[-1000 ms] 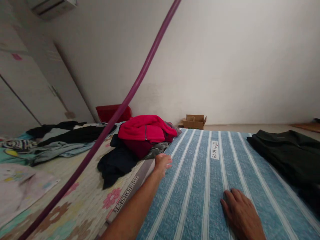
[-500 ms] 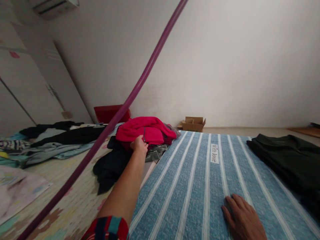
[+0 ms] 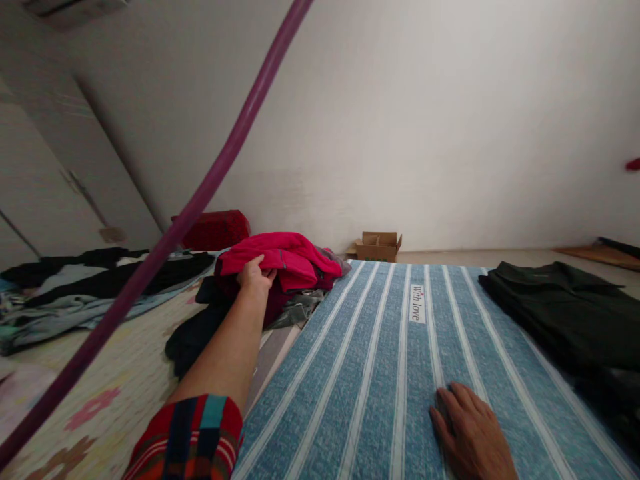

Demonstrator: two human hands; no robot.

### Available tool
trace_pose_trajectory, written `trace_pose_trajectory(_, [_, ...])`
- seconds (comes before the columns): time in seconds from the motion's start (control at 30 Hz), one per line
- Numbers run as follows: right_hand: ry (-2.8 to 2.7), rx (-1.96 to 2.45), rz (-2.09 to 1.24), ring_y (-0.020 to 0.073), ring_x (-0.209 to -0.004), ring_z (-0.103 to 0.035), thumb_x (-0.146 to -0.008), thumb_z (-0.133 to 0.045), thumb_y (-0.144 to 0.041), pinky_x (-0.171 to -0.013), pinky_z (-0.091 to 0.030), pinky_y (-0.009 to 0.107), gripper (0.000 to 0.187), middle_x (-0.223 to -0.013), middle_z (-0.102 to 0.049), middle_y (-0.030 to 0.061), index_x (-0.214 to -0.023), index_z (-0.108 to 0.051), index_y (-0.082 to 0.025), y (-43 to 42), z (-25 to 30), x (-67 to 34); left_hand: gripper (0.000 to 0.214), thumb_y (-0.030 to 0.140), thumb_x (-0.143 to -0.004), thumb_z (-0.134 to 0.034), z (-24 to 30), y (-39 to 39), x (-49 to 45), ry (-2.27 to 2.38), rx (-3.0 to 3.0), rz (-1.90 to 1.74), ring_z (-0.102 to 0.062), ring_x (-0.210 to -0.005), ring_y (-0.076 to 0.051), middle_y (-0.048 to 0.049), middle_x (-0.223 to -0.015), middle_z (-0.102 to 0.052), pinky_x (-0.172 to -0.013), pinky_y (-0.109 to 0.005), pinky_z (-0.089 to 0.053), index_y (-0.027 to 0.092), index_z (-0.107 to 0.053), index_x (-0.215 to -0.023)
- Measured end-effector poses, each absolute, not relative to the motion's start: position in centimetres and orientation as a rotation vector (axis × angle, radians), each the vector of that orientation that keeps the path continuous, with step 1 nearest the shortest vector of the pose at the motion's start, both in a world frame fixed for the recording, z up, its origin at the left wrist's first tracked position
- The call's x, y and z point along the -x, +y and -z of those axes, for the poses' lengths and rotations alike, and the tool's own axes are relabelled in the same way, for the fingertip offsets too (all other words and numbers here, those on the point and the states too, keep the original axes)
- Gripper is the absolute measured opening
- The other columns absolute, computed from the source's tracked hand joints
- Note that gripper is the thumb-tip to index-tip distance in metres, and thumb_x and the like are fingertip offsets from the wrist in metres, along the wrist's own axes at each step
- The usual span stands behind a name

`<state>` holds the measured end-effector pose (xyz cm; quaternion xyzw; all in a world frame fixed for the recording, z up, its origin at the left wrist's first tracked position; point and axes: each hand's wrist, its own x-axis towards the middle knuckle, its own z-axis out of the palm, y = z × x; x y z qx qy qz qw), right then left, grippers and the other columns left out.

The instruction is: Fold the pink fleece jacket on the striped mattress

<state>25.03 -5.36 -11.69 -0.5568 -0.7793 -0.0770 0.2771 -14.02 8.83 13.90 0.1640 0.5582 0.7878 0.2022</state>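
Observation:
My left hand (image 3: 255,277) grips the edge of a bright pink garment (image 3: 295,257) that lies on a heap of clothes at the far left side of the striped surface. Dark navy clothing (image 3: 195,337) and a grey piece (image 3: 297,310) show beneath the pink cloth. My right hand (image 3: 473,430) rests palm down, fingers loosely spread, on the blue and white striped cover (image 3: 377,373). Nothing is in that hand. A white "With love" label (image 3: 417,304) sits on the cover beyond it.
Folded dark clothes (image 3: 560,307) lie along the right side. Loose clothes (image 3: 100,280) spread over the flowered sheet (image 3: 120,380) at left. A purple pole (image 3: 215,177) crosses the view. A cardboard box (image 3: 379,247) and a red object (image 3: 215,229) are near the wall.
My left hand has closed on the pink garment and slightly lifted its near edge. The view has turned a little to the right. My right hand still lies on the cover.

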Motion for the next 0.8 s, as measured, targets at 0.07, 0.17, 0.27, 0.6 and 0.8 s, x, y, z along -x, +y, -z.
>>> trace_pose_trajectory(0.07, [-2.096, 1.497, 0.196, 0.0270, -0.097, -0.057, -0.085, -0.047, -0.032, -0.083, -0.043, 0.040, 0.022, -0.100, -0.063, 0.0093, -0.094, -0.063, -0.021, -5.4, 11.5, -25.0, 0.027, 0.010, -0.066, -0.061, -14.3, 9.6, 12.5, 1.580, -0.603, -2.184, -0.060, -0.072, -0.015, 0.0011, -0.077, -0.058, -0.067, -0.033, -0.052, 0.016, -0.052, -0.091])
trace_pose_trajectory(0.17, [-2.093, 1.499, 0.199, 0.0266, -0.098, -0.056, -0.086, -0.047, -0.032, -0.084, -0.043, 0.039, 0.021, -0.100, -0.062, 0.0088, -0.095, -0.062, -0.021, -5.4, 11.4, -25.0, 0.026, 0.006, -0.057, -0.067, -14.1, 9.9, 9.3, 1.606, -0.920, -2.103, -0.060, -0.077, -0.016, 0.0026, -0.075, -0.059, -0.072, -0.027, -0.049, 0.015, -0.058, -0.080])
trace_pose_trajectory(0.27, [-2.094, 1.510, 0.178, 0.0255, -0.096, -0.056, -0.086, -0.046, -0.032, -0.083, -0.042, 0.039, 0.019, -0.099, -0.062, 0.0081, -0.093, -0.062, -0.022, -5.4, 11.2, -25.0, 0.027, 0.002, -0.051, -0.070, -12.7, 8.4, 5.6, 1.597, -1.202, -1.933, -0.061, -0.082, -0.020, 0.0023, -0.069, -0.062, -0.076, -0.025, -0.046, 0.017, -0.063, -0.072])
trace_pose_trajectory(0.6, [-2.105, 1.531, 0.084, 0.0237, -0.093, -0.055, -0.086, -0.046, -0.031, -0.082, -0.042, 0.037, 0.018, -0.099, -0.061, 0.0081, -0.091, -0.062, -0.023, -5.6, 10.5, -25.0, 0.023, 0.005, -0.064, -0.053, -6.2, -5.1, -3.6, 1.225, -2.664, -0.473, -0.061, -0.078, -0.023, -0.0055, -0.078, -0.066, -0.076, -0.031, -0.045, 0.022, -0.061, -0.077])
trace_pose_trajectory(0.8, [-2.113, 1.546, 0.078, 0.0250, -0.100, -0.053, -0.085, -0.047, -0.028, -0.084, -0.042, 0.037, 0.020, -0.104, -0.061, 0.0090, -0.095, -0.063, -0.022, -5.7, 10.3, -25.2, 0.011, 0.018, -0.066, -0.059, -3.6, -9.3, -4.8, 1.016, -2.891, 0.221, -0.059, -0.054, -0.023, -0.0075, -0.066, -0.066, -0.048, -0.029, -0.041, 0.018, -0.061, -0.077])
